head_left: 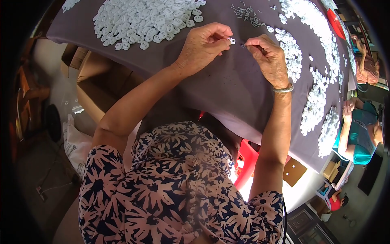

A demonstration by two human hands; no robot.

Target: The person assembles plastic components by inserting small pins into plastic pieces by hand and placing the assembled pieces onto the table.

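Observation:
Between the thumb and fingers of my left hand (206, 46) is a small white plastic piece (231, 41) with holes in it. My right hand (266, 55), a bracelet at its wrist, pinches a small metal pin (243, 46) close to the white piece; a gap shows between the two. Both hands are above the dark tablecloth (227, 85). Left of my left hand lies a big heap of similar white pieces (142, 20). Beyond my right hand is a scatter of small metal pins (248, 16).
More white pieces (290, 53) spread along the table's right side in several heaps. A red dish (335, 24) stands at the far right. An open cardboard box (95, 83) sits below the left table edge. Across the table sits a person in teal (361, 138); other people are farther off.

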